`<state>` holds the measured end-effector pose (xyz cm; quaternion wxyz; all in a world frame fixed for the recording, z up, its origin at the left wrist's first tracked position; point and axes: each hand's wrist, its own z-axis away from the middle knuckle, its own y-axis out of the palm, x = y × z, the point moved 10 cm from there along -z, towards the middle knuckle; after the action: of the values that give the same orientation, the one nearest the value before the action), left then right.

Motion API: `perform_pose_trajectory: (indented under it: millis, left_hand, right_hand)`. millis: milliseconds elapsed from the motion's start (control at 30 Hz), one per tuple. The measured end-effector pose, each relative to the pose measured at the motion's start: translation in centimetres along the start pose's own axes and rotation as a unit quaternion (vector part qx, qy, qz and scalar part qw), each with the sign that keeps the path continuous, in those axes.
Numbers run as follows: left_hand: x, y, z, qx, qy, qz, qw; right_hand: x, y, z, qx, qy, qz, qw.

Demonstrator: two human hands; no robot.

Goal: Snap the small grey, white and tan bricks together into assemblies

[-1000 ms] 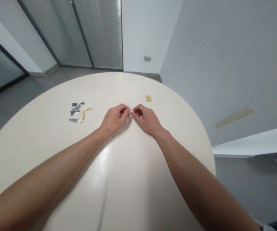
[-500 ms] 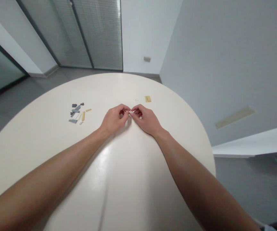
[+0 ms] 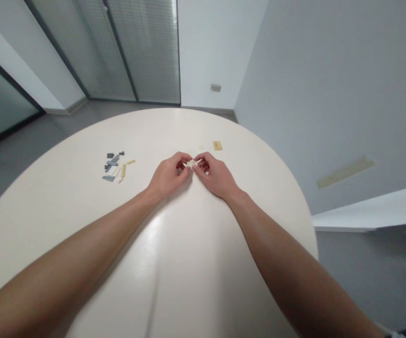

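Observation:
Between my two hands is a small white toy-brick piece (image 3: 191, 164), with pointed ends toward either side. My left hand (image 3: 170, 173) pinches its left side between thumb and fingers. From the other side my right hand (image 3: 214, 173) grips it with thumb and forefinger. The fingertips nearly meet and hide much of its outline. A little beyond the right hand lie a small white part (image 3: 201, 146) and a tan square plate (image 3: 217, 146).
The round white table (image 3: 189, 263) carries a loose group of pieces at left: grey bricks (image 3: 112, 163), a tan bar (image 3: 123, 171), a shorter tan bar (image 3: 130, 162) and small white bits (image 3: 120, 180). A wall (image 3: 337, 94) stands beyond the table's right edge.
More of the white piece shows between my fingertips now, as it has been turned slightly. Both hands stay in nearly the same place.

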<state>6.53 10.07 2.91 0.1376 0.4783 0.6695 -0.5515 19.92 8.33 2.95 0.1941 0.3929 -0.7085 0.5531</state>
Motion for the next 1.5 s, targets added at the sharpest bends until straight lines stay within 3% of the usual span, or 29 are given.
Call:
perform_pose_trajectory:
  millis: [767,1500]
  left_hand:
    - [-0.24,0.03,0.05,0.006,-0.008,-0.001,1.0]
    - [-0.53,0.38,-0.01,0.025,-0.006,-0.013,1.0]
  right_hand:
    - [0.46,-0.32,0.06,-0.01,-0.017,0.01,1.0]
    - [0.52,0.2,0.05,0.024,-0.028,0.024,0.999]
